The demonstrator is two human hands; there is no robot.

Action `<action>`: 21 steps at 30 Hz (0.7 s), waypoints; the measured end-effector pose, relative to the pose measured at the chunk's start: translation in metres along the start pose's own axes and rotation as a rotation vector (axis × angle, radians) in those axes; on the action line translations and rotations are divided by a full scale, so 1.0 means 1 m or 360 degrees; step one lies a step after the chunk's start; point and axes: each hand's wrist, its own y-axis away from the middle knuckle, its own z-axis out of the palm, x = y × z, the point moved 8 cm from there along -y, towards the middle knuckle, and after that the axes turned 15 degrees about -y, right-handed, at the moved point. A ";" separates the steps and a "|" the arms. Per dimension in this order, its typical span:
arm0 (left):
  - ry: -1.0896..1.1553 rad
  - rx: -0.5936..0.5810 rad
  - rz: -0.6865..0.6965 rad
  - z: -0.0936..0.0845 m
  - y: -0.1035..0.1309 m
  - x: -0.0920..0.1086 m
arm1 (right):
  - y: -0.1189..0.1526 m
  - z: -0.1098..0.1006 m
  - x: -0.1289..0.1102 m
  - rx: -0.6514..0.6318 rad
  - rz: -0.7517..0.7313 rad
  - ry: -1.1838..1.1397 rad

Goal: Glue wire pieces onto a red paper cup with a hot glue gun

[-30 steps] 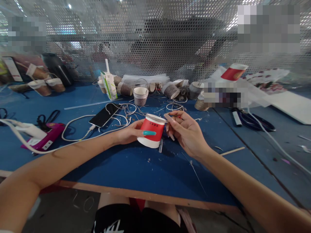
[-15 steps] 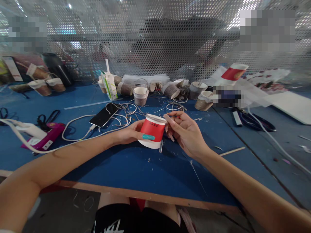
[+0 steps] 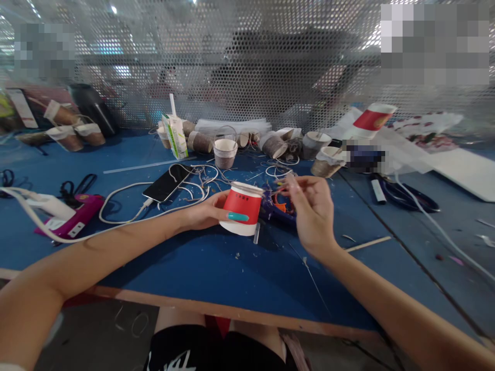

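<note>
A red and white paper cup [image 3: 244, 206] is held a little above the blue table by my left hand [image 3: 216, 210], whose thumb with a long teal nail lies across its side. To the right of the cup, my right hand [image 3: 312, 208] is raised with thumb and fingers pinched together; whatever is between the fingertips is too small to make out. A dark blue object with orange parts [image 3: 279, 207] lies behind and below the right fingertips, partly hidden. A short clear strip [image 3: 257, 233] shows beside the cup's base.
Several wrapped small cups [image 3: 225, 153] stand or lie along the mesh partition [image 3: 270, 67]. A phone [image 3: 167, 184] with a white cable and a purple power strip [image 3: 73, 219] are at the left. A drink carton [image 3: 176, 136] and another red cup [image 3: 373, 119] stand farther back.
My right hand has moved right, away from the cup's rim, uncovering the dark blue and orange object. My left hand and the cup have hardly moved.
</note>
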 end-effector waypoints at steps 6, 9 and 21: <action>0.0055 0.0044 0.0009 -0.004 -0.001 -0.002 | -0.006 -0.018 -0.028 0.0234 -0.0270 -0.0320; 0.0068 0.0049 0.0039 -0.005 -0.002 -0.003 | 0.001 0.011 -0.036 -0.0177 -0.0075 -0.0503; 0.0043 -0.0005 0.0078 0.000 -0.002 0.002 | 0.022 0.038 -0.010 -0.0587 0.0535 -0.0626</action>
